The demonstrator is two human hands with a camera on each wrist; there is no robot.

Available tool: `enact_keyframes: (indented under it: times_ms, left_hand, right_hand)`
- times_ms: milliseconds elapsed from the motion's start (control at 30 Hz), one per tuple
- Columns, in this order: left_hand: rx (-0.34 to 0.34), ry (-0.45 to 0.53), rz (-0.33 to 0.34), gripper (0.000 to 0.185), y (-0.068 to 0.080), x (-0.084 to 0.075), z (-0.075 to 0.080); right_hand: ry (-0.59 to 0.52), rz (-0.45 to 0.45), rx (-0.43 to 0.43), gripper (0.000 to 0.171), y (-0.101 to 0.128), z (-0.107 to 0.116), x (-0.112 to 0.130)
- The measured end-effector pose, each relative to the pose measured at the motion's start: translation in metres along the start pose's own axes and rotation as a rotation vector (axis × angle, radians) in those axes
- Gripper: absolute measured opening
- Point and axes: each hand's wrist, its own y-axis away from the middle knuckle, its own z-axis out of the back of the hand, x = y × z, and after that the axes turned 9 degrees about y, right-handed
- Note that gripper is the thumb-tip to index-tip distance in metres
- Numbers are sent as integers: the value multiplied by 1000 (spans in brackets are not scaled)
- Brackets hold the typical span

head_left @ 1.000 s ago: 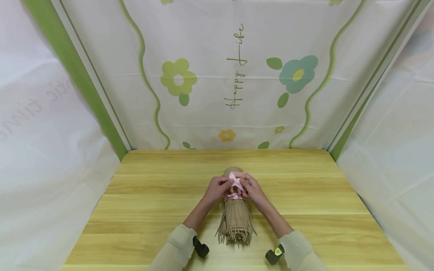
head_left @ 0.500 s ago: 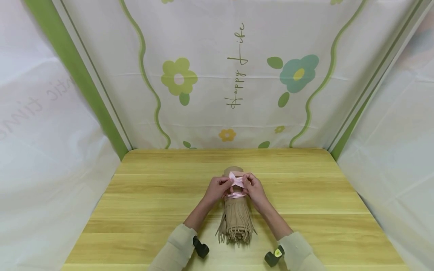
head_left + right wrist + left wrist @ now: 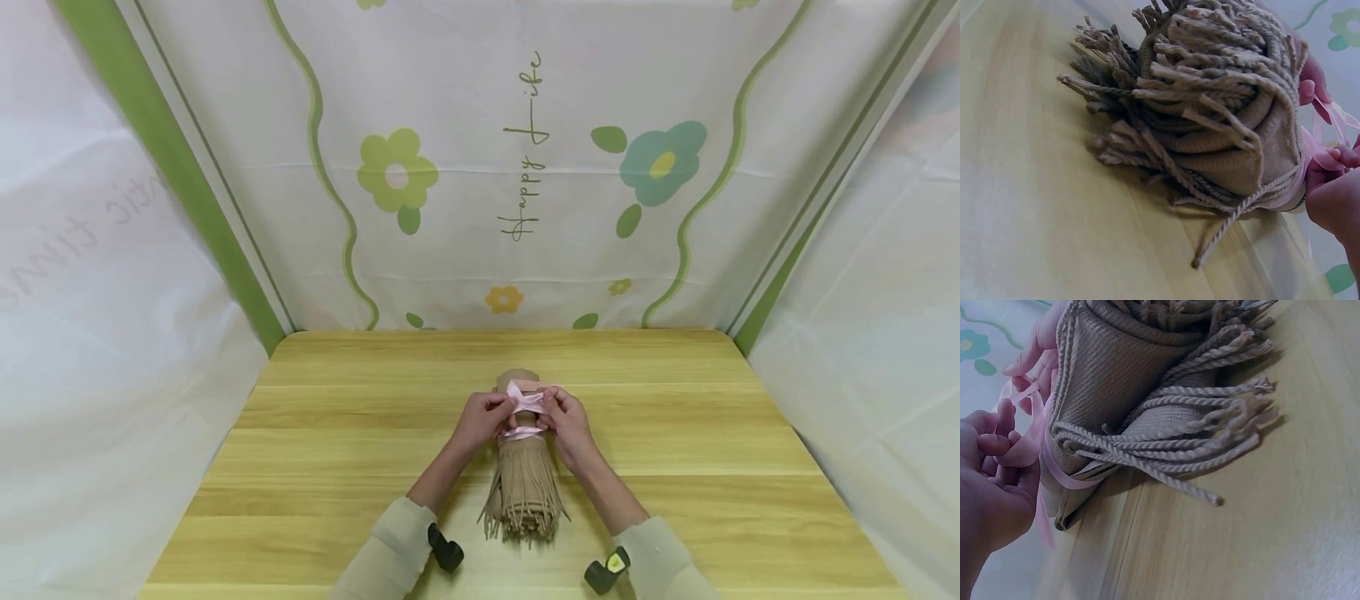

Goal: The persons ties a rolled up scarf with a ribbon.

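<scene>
A rolled brown scarf [image 3: 525,475] lies lengthwise on the wooden table, its twisted fringe toward the person. Pink ribbon [image 3: 522,432] wraps around its middle, and more of the ribbon [image 3: 1034,434] is looped above the roll between both hands. My left hand [image 3: 480,417] pinches the ribbon on the left side of the roll, thumb against fingers. On the other side my right hand [image 3: 564,421] pinches another part of the ribbon. In the right wrist view the scarf's thick fringe [image 3: 1210,81] fills the middle, and the ribbon [image 3: 1329,156] shows at the right hand's fingers.
The wooden table [image 3: 337,433] extends to both sides of the scarf. A printed white curtain [image 3: 465,208] hangs behind it, with more white sheets at left and right. Dark wrist devices [image 3: 446,550] sit at both sleeves.
My right hand has moved slightly right with its part of the ribbon, and the ribbon between the hands is more spread. The left hand and the scarf stay nearly in place.
</scene>
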Motion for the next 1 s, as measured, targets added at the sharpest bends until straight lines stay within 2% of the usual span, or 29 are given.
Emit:
enact_keyframes:
  times_ms: [133, 300, 400, 533, 767, 1000]
  left_hand:
    - [-11, 6, 1, 33, 0, 0, 0]
    - [14, 38, 10, 32, 7, -18, -2]
    - [21, 43, 13, 31, 10, -26, -4]
    - [19, 38, 15, 30, 8, -23, -4]
    - [6, 49, 10, 31, -1, 0, -1]
    - [-9, 37, -6, 31, 0, 2, -1]
  right_hand:
    - [-85, 12, 68, 15, 1, 4, -1]
    - [-151, 28, 165, 14, 2, 8, -1]
    - [-161, 41, 186, 14, 2, 9, -2]
    - [-128, 38, 131, 18, 2, 7, -3]
    - [-68, 36, 15, 20, 2, 0, -3]
    - [-65, 14, -53, 23, 2, -2, -2]
